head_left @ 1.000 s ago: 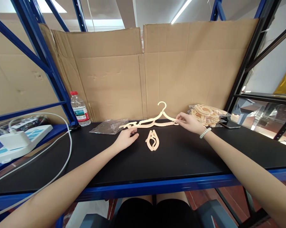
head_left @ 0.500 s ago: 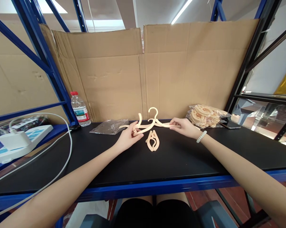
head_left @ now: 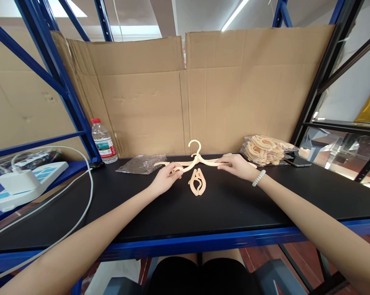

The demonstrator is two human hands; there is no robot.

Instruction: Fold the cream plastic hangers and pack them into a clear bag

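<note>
A cream plastic folding hanger (head_left: 197, 158) is held just above the black table, its hook pointing up and its arms spread to both sides. My left hand (head_left: 166, 177) is closed on its left arm, fingers wrapped round the plastic. On the other side my right hand (head_left: 238, 166), with a beaded bracelet at the wrist, pinches the right arm. Further cream hanger arms lie behind, partly hidden by my hands. Just in front, between the two hands, a folded hanger (head_left: 192, 186) rests flat on the table, touched by neither hand.
A crumpled clear plastic bag (head_left: 138, 164) lies left of my left hand. Bagged folded hangers (head_left: 263, 149) sit at the back right beside a phone (head_left: 298, 160). A water bottle (head_left: 104, 141) and a power strip (head_left: 49, 176) with a white cable stand left. Cardboard (head_left: 142, 98) walls the back.
The hanger's left arm section that stuck up beside my left hand has swung down. Its hook has shifted slightly left. My right hand has moved a little left along with it.
</note>
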